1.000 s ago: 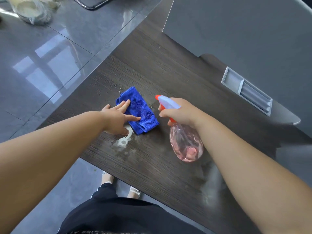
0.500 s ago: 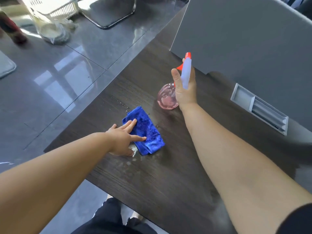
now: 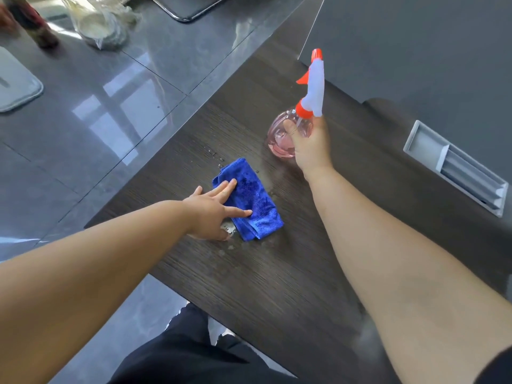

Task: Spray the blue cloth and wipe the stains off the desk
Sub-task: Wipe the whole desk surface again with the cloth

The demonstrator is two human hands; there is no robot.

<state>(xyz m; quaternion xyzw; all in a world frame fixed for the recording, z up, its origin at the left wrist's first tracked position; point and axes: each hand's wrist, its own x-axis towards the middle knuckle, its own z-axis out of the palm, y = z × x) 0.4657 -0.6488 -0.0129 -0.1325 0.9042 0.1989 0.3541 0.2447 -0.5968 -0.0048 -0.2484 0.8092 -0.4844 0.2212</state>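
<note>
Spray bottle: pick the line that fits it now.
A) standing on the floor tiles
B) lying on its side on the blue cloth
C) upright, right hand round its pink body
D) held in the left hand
C: the spray bottle is upright beyond the blue cloth, and the right hand grips its pink body, while the left hand rests with straight fingers on the cloth.

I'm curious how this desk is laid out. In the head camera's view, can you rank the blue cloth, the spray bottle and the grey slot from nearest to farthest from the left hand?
Measured from the left hand:
1. blue cloth: directly under its fingers.
2. spray bottle: farther back and to the right, held by the right hand.
3. grey slot: far off to the right.
</note>
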